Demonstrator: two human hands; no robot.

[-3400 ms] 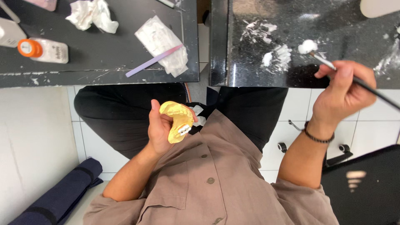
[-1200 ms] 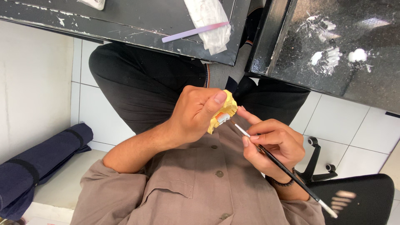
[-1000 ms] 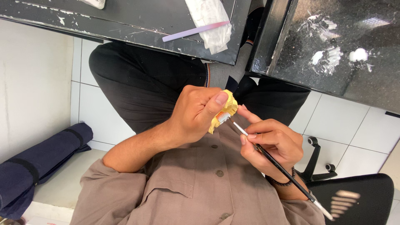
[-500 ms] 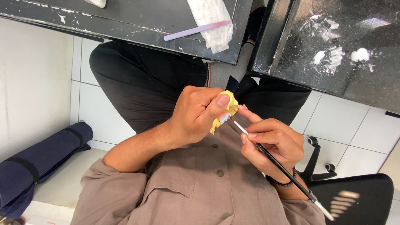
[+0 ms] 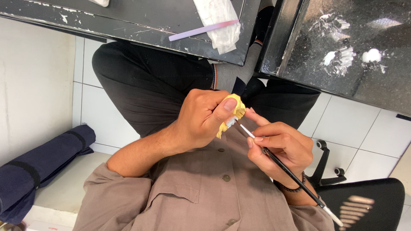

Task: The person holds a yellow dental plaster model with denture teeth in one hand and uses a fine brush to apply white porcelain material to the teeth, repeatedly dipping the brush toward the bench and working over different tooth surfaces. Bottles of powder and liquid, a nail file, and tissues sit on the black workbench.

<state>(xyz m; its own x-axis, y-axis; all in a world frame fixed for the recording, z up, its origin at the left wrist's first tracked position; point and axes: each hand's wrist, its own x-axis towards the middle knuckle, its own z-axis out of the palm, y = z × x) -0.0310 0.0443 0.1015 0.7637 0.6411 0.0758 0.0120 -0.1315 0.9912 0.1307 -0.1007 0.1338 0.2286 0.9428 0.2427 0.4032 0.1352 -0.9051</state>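
A small yellow dental cast (image 5: 233,112) is being gripped in the closed left hand (image 5: 201,120), thumb pressed on top, above the lap and near the chest. A thin black brush (image 5: 286,168) is being pinched like a pen in the right hand (image 5: 280,147), its pale tip being touched to the cast. On the far dark surface (image 5: 141,17) a lilac stick (image 5: 201,31) is being left across a white wrapper (image 5: 217,19). With nothing under it, the cast is being risked: a slackened grip could drop it to the tiled floor (image 5: 96,124).

A lilac flat stick (image 5: 202,31) is laid across crumpled white tissue (image 5: 217,19) on the black scuffed tabletop (image 5: 145,17) at the upper middle of the frame.
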